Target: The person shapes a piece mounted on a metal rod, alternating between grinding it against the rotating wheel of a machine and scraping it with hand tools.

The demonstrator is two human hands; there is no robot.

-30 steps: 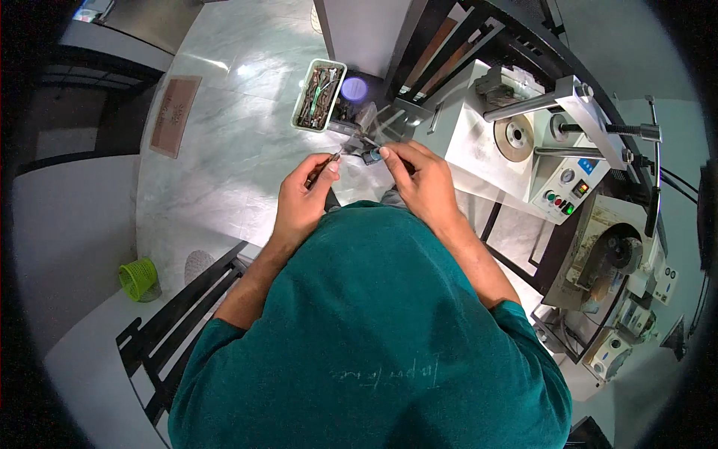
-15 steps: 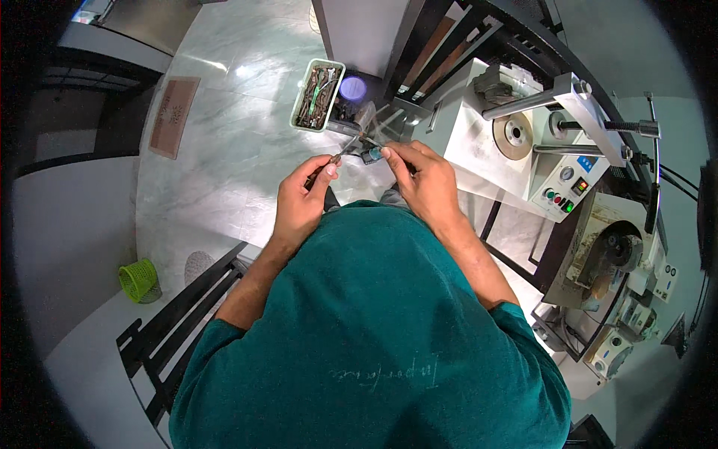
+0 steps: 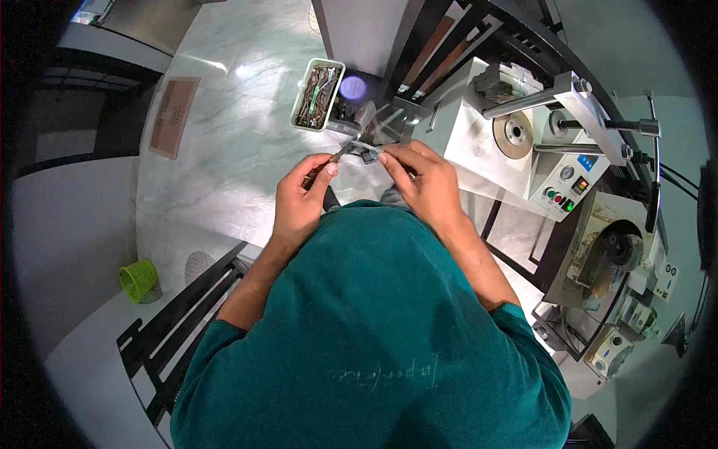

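My left hand [image 3: 305,196] is closed on a slim dark tool [image 3: 340,153], its metal end pointing up and right, away from me. My right hand [image 3: 422,187] pinches a thin, pale piece [image 3: 363,145] between thumb and forefinger; its far end meets or nearly meets the tool's tip, too small to be sure which. A small dark object [image 3: 368,157] lies behind the fingertips, partly hidden. Beyond both hands is a pale rectangular tub [image 3: 340,78] packed with small metal tools, beside a purple round lid [image 3: 353,87].
A white machine [image 3: 508,172] with steel bars, a disc and coloured buttons stands at the right, more bench machines [image 3: 613,352] below it. Black railings [image 3: 164,329] run at lower left near a green mesh basket [image 3: 137,281]. A brown mat [image 3: 173,116] lies on the tiled floor.
My right fingertips have shifted slightly toward me and left, and the pale piece now shows more clearly, angled across toward the left tool's tip. My left hand has barely moved.
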